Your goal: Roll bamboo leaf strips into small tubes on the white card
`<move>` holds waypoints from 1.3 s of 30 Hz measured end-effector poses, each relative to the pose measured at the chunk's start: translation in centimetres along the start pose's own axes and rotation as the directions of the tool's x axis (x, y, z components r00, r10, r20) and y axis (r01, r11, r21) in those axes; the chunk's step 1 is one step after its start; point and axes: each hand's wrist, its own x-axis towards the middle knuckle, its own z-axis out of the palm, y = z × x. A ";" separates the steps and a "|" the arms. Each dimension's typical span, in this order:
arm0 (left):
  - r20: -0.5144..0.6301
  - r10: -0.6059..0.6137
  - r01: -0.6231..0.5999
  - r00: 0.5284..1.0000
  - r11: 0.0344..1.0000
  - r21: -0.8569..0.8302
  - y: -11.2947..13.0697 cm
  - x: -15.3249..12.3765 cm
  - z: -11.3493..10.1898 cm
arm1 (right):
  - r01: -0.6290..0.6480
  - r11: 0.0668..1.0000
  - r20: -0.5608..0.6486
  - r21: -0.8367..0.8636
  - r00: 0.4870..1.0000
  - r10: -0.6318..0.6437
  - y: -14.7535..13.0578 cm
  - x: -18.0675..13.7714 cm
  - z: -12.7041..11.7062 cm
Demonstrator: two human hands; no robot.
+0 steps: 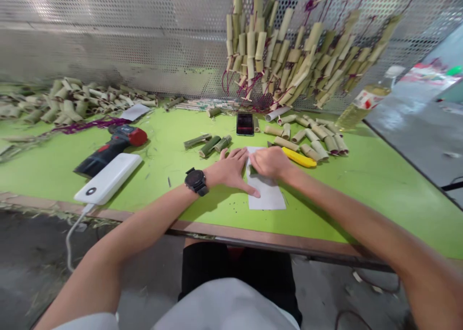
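Note:
A white sheet of paper (266, 199) lies on the green tabletop in front of me. My left hand (233, 171), with a black watch at the wrist, is spread flat along the sheet's left edge, its thumb resting on the paper. Close beside it, my right hand (269, 162) is closed and pressed down on the upper part of the sheet. A small greyish-green bamboo piece (252, 169) shows under its curled fingers, mostly hidden. Just right of that hand lies a yellow handle (299, 157), its other end hidden behind the hand. Dark specks dot the table near the paper.
A cordless drill (112, 149) and a white power bank (108, 179) with a cable lie left. Cut bamboo tubes (318, 134) lie right, more (68, 101) far left. A phone (245, 124) stands ahead. Strung bamboo (282, 55) hangs behind, beside a bottle (365, 103).

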 end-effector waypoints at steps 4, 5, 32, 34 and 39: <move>0.009 0.006 -0.006 1.000 1.000 -0.004 -0.1 0.0 0.0 | 0.103 0.994 -0.022 0.022 0.994 -0.103 -0.4 -1.0 -0.2; 0.009 0.008 -0.008 1.000 1.000 0.005 -0.1 0.0 0.0 | 0.039 0.999 -0.017 -0.007 0.999 -0.039 0.1 -0.9 -0.1; 0.017 0.012 -0.012 1.000 1.000 0.000 0.0 0.0 -0.1 | -0.291 0.951 -0.014 -0.105 0.957 0.291 0.0 0.2 -0.3; 0.028 0.020 -0.020 0.999 1.000 -0.009 0.1 -0.1 -0.1 | -0.215 0.974 0.022 -0.074 0.976 0.217 -0.2 0.3 -0.4; 0.025 0.020 -0.020 0.999 1.000 -0.002 0.2 0.0 -0.2 | -0.256 0.963 0.008 -0.083 0.966 0.257 -0.5 0.4 -0.4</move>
